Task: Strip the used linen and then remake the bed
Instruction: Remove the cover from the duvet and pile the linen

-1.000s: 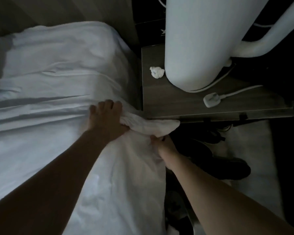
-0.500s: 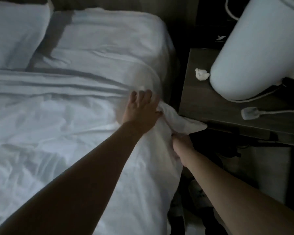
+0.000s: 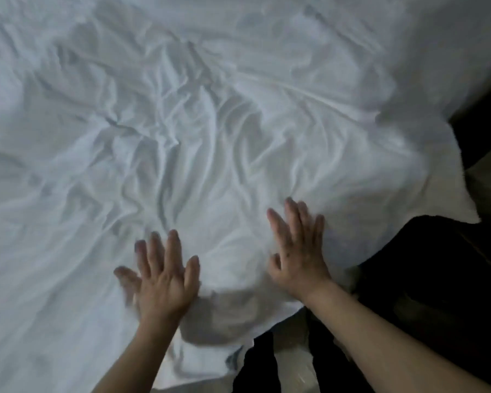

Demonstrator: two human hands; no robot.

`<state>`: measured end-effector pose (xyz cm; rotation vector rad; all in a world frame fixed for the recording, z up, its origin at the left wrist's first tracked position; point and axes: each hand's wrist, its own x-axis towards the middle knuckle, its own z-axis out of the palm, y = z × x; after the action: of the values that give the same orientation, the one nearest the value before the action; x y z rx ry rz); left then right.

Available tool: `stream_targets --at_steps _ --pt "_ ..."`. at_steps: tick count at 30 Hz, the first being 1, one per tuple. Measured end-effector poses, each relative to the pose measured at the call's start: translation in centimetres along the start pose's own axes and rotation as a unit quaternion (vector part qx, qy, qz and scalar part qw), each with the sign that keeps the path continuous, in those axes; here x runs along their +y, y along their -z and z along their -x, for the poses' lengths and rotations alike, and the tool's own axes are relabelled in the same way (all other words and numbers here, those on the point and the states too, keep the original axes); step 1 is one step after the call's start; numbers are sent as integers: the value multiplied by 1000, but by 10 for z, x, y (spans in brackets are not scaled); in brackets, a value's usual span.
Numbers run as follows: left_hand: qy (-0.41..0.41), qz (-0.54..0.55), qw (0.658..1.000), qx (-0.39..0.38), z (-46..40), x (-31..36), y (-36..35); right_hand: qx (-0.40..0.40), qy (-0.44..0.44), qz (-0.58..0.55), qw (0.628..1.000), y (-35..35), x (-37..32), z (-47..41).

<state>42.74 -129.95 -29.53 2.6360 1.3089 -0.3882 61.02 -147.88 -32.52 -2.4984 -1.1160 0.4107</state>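
i see my two hands lying flat on a big white sheet (image 3: 199,131) that covers the bed. my left hand (image 3: 162,282) is spread wide, fingers straight and apart, palm down on the cloth, near the bottom middle of the view. it looks a bit blurry. my right hand (image 3: 298,251) is flat too, fingers straight and close together, pressing on the sheet a little higher up and to the right of the left one. neither hand is gripping anything; both just rest on top of the cloth. the sheet is very wrinkly, with lots of folds running up from between my hands toward the middle of the bed. it fills almost the whole view, from the left side to the top. on the right a corner of the sheet (image 3: 462,205) sticks out in a point past the edge of the bed, over a dark area. just below my hands the edge of the sheet hangs down over the side of the bed. under it i see something dark (image 3: 258,361) and a bit of pale floor (image 3: 292,367), but it is too dim there to tell what the dark thing is.
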Motion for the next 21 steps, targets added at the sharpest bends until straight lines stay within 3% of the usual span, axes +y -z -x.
stream_targets --at_steps 3,6,10,13,17,21 --pt "4 -4 1000 -7 17 -59 6 -76 131 62 986 -17 -43 9" --pt "-42 -36 998 -8 36 -113 11 -121 190 115 968 -40 -91 11" --pt "-76 13 997 -19 88 -194 0 -178 274 152 933 -71 -170 21" --pt "-74 -7 997 -7 143 -248 -13 -255 269 134 919 -87 -229 50" --pt "-68 -95 992 -42 203 -304 -28 -297 303 290 858 -101 -272 89" --pt "75 -137 986 -57 205 -344 -38 -251 270 382 847 -122 -298 88"
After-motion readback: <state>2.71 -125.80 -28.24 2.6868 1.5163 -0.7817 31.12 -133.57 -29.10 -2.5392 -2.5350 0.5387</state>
